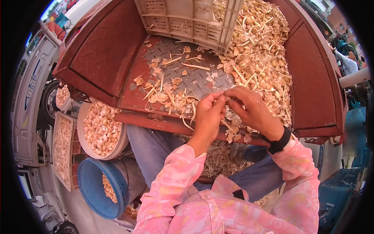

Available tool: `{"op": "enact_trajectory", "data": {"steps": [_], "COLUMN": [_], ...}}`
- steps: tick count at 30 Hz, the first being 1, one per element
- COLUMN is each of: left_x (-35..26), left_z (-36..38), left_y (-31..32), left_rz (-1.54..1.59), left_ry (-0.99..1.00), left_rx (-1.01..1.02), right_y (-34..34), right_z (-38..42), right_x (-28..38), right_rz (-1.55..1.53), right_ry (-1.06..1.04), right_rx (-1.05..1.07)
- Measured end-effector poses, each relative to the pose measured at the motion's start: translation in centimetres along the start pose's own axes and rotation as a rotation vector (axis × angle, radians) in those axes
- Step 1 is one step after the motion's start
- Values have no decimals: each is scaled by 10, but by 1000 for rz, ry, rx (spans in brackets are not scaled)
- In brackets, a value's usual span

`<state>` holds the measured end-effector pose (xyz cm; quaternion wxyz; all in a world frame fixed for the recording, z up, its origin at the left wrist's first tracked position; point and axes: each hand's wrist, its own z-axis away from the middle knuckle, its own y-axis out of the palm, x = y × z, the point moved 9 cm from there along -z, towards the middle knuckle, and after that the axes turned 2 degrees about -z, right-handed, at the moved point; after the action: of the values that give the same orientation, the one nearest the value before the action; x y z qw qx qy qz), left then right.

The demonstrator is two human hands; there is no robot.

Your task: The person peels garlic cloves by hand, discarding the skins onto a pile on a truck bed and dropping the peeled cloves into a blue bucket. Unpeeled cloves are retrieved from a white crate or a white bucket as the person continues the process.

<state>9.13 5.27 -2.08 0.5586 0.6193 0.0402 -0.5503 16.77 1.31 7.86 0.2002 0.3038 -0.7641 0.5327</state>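
Note:
My left hand (206,117) and my right hand (253,109) meet fingertip to fingertip over the front edge of a red metal truck bed (156,120). Both are closed in a pinch; whatever sits between the fingertips is too small and covered to make out. Just beyond my right hand, a heap of garlic cloves (263,54) mixed with dry stalks and skins fills the right side of the bed. Loose garlic stalks and skins (167,95) lie on the metal floor near my left hand.
A pale plastic crate (181,27) stands tilted at the back. Left of my legs are a white bucket (82,128) of garlic cloves, a blue bucket (83,187) with some cloves inside, and another crate (74,146). A grey vehicle (31,105) is at far left. Garlic waste (222,160) lies between my legs.

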Motion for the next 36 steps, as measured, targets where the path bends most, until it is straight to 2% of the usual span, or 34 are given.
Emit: {"op": "enact_trajectory", "data": {"steps": [1, 4, 11, 13, 14, 15, 17, 19, 20, 21, 23, 28, 31, 34, 36], "left_x": [0, -3, -11, -21, -28, -38, -58, -76, -82, -82, -63, -17, -13, -20, -25], "left_z": [1, 9, 5, 3, 1, -2, -8, -7, -6, -7, -17, -39, -44, -40, -36], "left_y": [0, 4, 19, 14, 11, 10, 7, 29, 45, 59, 67, 65, 59, 52, 59], "left_rz": [-53, -88, -137, -84, -52, -191, -479, -925, -1140, -1351, -1422, -1671, -1754, -1858, -1837], "left_ry": [6, 14, 43, 89, 118, 167, 259, 466, 562, 660, 623, 410, 301, 291, 395], "left_rx": [17, 44, 83, 10, -28, -56, -124, -67, -29, 14, 33, 26, 1, 39, 25], "right_y": [1, 14, -3, -12, -16, -21, -33, -44, -48, -51, -65, -76, -83, -88, -87], "right_z": [4, 21, 28, 33, 34, 32, 41, 47, 54, 51, 43, 43, 49, 56, 61], "right_x": [-6, -43, -41, -36, -21, 7, 70, 117, 128, 130, 138, 133, 130, 127, 125], "right_rz": [-27, -499, -967, -1138, -1307, -1440, -1629, -1720, -1765, -1760, -1741, -1464, -1377, -1352, -1362], "right_ry": [17, 307, 414, 445, 374, 212, 96, -147, -261, -193, -68, -143, -214, -230, -232], "right_rx": [-30, -36, -120, -156, -113, -21, 87, 358, 385, 363, 323, 376, 354, 277, 249]}}
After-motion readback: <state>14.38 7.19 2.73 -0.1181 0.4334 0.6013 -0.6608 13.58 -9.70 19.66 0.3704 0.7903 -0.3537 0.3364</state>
